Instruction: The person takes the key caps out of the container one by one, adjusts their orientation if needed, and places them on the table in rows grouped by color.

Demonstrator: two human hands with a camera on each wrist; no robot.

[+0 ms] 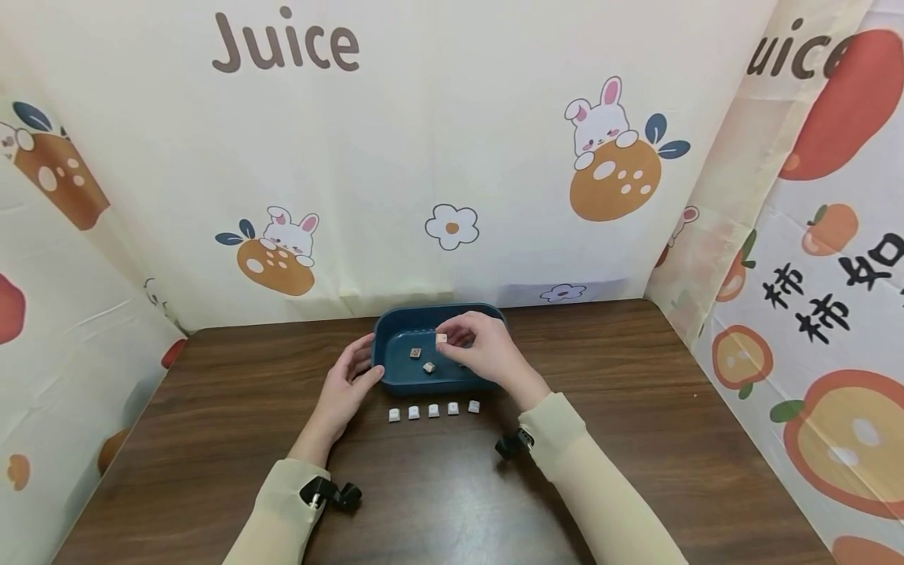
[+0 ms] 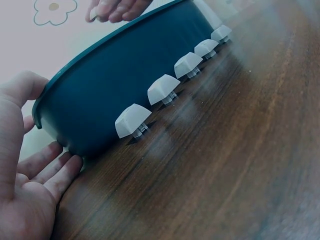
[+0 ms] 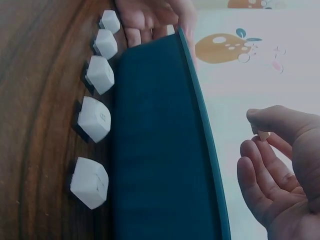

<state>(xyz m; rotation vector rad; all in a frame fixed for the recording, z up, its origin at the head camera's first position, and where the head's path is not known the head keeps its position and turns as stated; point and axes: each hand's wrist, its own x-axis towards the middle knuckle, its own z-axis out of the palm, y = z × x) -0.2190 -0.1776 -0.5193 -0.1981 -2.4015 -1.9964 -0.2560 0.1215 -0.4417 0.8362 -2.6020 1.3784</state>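
Observation:
A dark blue tray [image 1: 431, 387] sits near the back edge of the table. My left hand [image 1: 346, 384] holds its left end, thumb at the rim and fingers against the side and low near the base in the left wrist view. Over the tray, my right hand [image 1: 483, 345] pinches a small pale cube [image 1: 441, 338] between thumb and fingertips. Inside lie a small brownish, pale-edged piece [image 1: 415, 353] and another small piece [image 1: 428, 367]; the right hand partly hides the rest. Several white keycaps [image 2: 132, 120] stand in a row along the tray's front, some with letters visible.
Dark wooden table [image 1: 424, 486] surrounds the tray and reaches toward the wearer. Behind it hangs a printed cloth [image 1: 395, 157] with rabbits and fruit, and more printed cloth [image 1: 805, 314] borders the right side. Both wrists carry a small black camera [image 1: 330, 494].

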